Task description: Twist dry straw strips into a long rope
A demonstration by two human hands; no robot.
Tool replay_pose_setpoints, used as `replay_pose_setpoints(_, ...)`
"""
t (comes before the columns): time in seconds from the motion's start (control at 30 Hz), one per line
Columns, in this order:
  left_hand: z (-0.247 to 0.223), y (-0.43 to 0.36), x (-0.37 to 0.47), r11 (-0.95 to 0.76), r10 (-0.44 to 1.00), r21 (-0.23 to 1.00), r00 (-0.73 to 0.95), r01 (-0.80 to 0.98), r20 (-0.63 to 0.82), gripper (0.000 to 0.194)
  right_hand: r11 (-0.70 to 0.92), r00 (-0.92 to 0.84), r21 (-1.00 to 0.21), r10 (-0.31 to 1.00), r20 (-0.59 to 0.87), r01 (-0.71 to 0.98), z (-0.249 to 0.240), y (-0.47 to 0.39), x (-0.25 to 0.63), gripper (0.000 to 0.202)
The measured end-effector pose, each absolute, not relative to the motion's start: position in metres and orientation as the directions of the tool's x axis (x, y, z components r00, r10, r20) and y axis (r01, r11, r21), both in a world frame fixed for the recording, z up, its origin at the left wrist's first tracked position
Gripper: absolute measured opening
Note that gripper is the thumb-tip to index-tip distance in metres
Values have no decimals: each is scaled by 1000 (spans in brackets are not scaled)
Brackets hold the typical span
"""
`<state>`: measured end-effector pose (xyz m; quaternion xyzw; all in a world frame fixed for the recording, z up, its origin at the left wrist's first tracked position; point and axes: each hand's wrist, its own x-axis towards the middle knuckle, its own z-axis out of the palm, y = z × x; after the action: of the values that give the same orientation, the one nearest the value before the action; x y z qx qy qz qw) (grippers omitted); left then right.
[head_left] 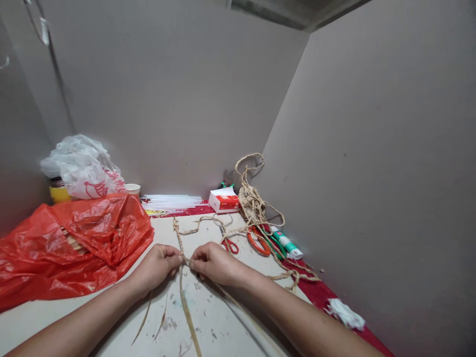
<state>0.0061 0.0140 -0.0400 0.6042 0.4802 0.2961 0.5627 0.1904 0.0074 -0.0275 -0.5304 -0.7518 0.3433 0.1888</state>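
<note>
A thin straw braid [179,239] runs down the board towards me, and its lower end is between my two hands. My left hand [156,267] is closed in a pinch on the braid's working end. Close beside it, my right hand [215,263] pinches a pale strand that leaves the braid to the right. One loose flat strand [188,312] hangs from the braid towards me. Another long strand [238,305] trails from under my right hand along my forearm. Thin fibre ends dangle below my left hand. My fingertips partly hide the crossing of the strands.
Left lies a red plastic bag [122,223] with straw-coloured pieces showing. Behind it are a white plastic bag [82,166], a yellow jar [59,191] and a paper cup [133,188]. Clear sticks [173,202], a red-white box [224,201], heaped braid [255,203], red-handled scissors [231,246] and a green-white tube [286,243] lie farther back.
</note>
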Motion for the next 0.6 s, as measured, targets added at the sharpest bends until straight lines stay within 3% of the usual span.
replay_pose_setpoints(0.17, -39, 11, 8, 56, 919, 971, 368, 233, -141, 29, 13, -294, -794, 933, -210, 608, -22, -1, 179, 25)
replay_pose_setpoints(0.27, -37, 9, 10, 94, 914, 978, 374, 187, -159, 26, 45, -285, -774, 942, -178, 632, -24, -10, 166, 30)
replay_pose_setpoints(0.37, -34, 8, 10, 166, 913, 975, 350, 149, -209, 21, 213, -261, -581, 965, 1, 786, -27, -18, 154, 31)
replay_pose_setpoints(0.47, -35, 9, 9, 213, 895, 969, 372, 126, -246, 24, 277, -262, -364, 961, 91, 889, -30, -22, 146, 32)
replay_pose_setpoints(0.6, -37, 11, 6, 212, 883, 966, 394, 147, -254, 30, 264, -247, -292, 964, 94, 919, -31, -25, 141, 33)
